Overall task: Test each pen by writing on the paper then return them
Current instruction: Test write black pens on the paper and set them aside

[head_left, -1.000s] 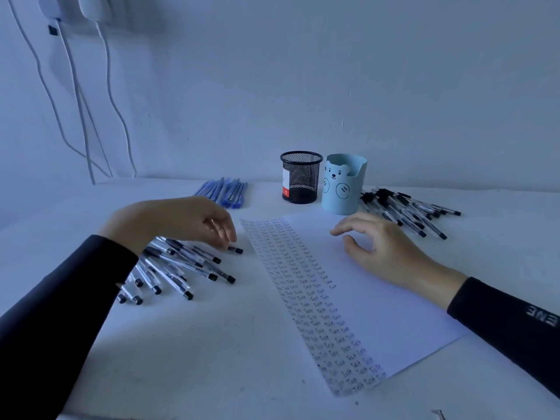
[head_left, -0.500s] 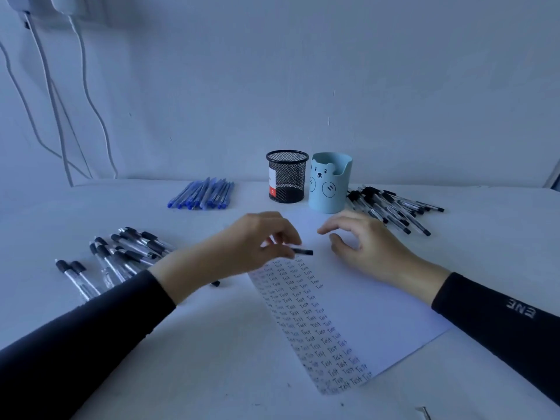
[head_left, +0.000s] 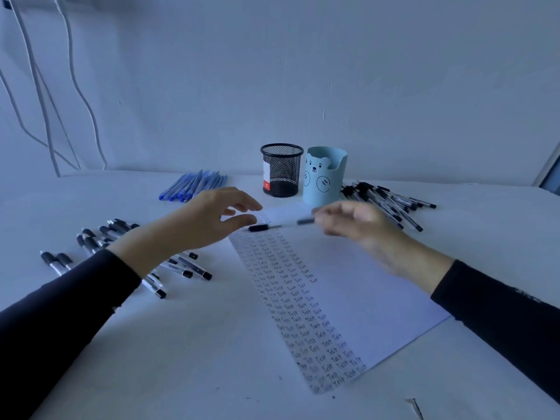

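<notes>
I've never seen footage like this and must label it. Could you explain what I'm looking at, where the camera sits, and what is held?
No machine here: a person works with bare hands, filmed by one head-worn camera looking down. The left hand is open, fingers spread. The right hand is blurred. A pen spans the gap between them; whether the right hand grips it I cannot tell. On the table lie a paper with rows of the word Test, black pens on the left, black pens on the right, blue pens, a black mesh cup and a blue bear cup.
</notes>
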A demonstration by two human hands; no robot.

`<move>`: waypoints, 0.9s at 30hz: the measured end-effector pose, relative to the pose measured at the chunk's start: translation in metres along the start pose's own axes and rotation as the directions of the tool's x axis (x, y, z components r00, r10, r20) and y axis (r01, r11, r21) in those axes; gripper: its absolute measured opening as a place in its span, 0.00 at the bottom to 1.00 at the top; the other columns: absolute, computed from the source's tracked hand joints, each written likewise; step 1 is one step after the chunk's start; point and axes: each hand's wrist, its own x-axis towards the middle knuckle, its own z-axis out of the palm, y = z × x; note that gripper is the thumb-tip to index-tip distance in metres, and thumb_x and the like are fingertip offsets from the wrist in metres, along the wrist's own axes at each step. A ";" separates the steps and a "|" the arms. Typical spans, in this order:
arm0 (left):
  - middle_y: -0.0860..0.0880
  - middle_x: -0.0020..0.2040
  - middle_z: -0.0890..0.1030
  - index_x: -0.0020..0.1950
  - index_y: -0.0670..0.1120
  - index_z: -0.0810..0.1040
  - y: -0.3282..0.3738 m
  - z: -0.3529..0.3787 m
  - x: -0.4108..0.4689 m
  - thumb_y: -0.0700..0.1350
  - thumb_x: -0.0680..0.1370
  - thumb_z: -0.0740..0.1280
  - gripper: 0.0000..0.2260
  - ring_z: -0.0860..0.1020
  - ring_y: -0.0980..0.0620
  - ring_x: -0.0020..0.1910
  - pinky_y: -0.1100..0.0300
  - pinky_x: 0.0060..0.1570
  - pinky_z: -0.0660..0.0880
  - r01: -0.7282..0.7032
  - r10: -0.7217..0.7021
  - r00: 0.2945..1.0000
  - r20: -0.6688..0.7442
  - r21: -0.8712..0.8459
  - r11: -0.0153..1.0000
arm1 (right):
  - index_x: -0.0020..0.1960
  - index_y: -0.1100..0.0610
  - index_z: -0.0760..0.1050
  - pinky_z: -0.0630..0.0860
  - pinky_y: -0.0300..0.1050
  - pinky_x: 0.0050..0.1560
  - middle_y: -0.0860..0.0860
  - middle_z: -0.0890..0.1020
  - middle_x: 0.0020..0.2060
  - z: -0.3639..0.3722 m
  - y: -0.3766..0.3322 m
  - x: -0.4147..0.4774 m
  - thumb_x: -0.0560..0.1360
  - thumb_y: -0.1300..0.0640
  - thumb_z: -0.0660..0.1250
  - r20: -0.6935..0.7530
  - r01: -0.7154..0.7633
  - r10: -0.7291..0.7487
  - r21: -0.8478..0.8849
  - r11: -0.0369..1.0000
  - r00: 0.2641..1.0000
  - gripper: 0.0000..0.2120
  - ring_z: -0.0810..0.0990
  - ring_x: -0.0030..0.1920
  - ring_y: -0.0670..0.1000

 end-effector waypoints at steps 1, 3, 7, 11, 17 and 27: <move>0.58 0.55 0.79 0.58 0.56 0.78 0.000 0.001 0.000 0.52 0.77 0.65 0.10 0.76 0.64 0.56 0.68 0.60 0.73 0.005 -0.006 1.000 0.025 0.018 1.000 | 0.51 0.57 0.78 0.78 0.44 0.57 0.52 0.84 0.53 -0.004 -0.005 0.001 0.74 0.54 0.71 0.000 -0.044 0.045 0.228 0.973 0.999 0.08 0.82 0.50 0.48; 0.59 0.56 0.79 0.59 0.58 0.78 0.001 0.004 -0.001 0.56 0.76 0.64 0.13 0.76 0.64 0.56 0.63 0.61 0.74 0.010 -0.015 0.996 0.090 0.056 0.998 | 0.51 0.54 0.74 0.80 0.51 0.56 0.56 0.85 0.48 -0.010 -0.016 0.002 0.79 0.54 0.63 -0.010 -0.088 0.110 0.522 0.848 0.994 0.04 0.83 0.48 0.54; 0.63 0.67 0.72 0.65 0.63 0.74 0.001 0.011 -0.005 0.72 0.69 0.62 0.27 0.71 0.63 0.65 0.61 0.68 0.65 0.030 -0.060 0.959 0.276 0.112 0.993 | 0.54 0.46 0.78 0.71 0.42 0.32 0.48 0.68 0.30 -0.014 -0.025 -0.002 0.80 0.43 0.60 0.052 -0.216 0.252 0.695 0.686 0.966 0.11 0.68 0.28 0.49; 0.69 0.71 0.64 0.68 0.69 0.68 -0.002 0.015 -0.006 0.80 0.62 0.61 0.36 0.62 0.66 0.71 0.59 0.73 0.56 0.054 -0.094 0.930 0.356 0.120 0.991 | 0.49 0.52 0.82 0.48 0.38 0.23 0.46 0.51 0.23 -0.011 -0.033 -0.009 0.76 0.35 0.56 0.200 -0.343 0.289 0.698 0.628 0.936 0.25 0.48 0.23 0.47; 0.70 0.70 0.63 0.68 0.71 0.67 -0.001 0.014 -0.005 0.80 0.61 0.61 0.37 0.62 0.66 0.71 0.60 0.72 0.56 0.072 -0.112 0.925 0.362 0.123 0.990 | 0.36 0.55 0.79 0.48 0.34 0.20 0.45 0.54 0.18 -0.009 -0.034 -0.010 0.75 0.43 0.56 0.113 -0.311 0.339 0.723 0.617 0.934 0.21 0.46 0.22 0.47; 0.68 0.73 0.61 0.70 0.69 0.65 0.000 0.013 -0.003 0.80 0.61 0.58 0.39 0.61 0.64 0.71 0.57 0.73 0.55 0.100 -0.153 0.921 0.358 0.162 0.982 | 0.60 0.63 0.76 0.76 0.39 0.26 0.54 0.79 0.31 -0.008 -0.026 -0.005 0.80 0.57 0.51 0.196 -0.314 0.266 0.778 0.544 0.944 0.19 0.79 0.26 0.50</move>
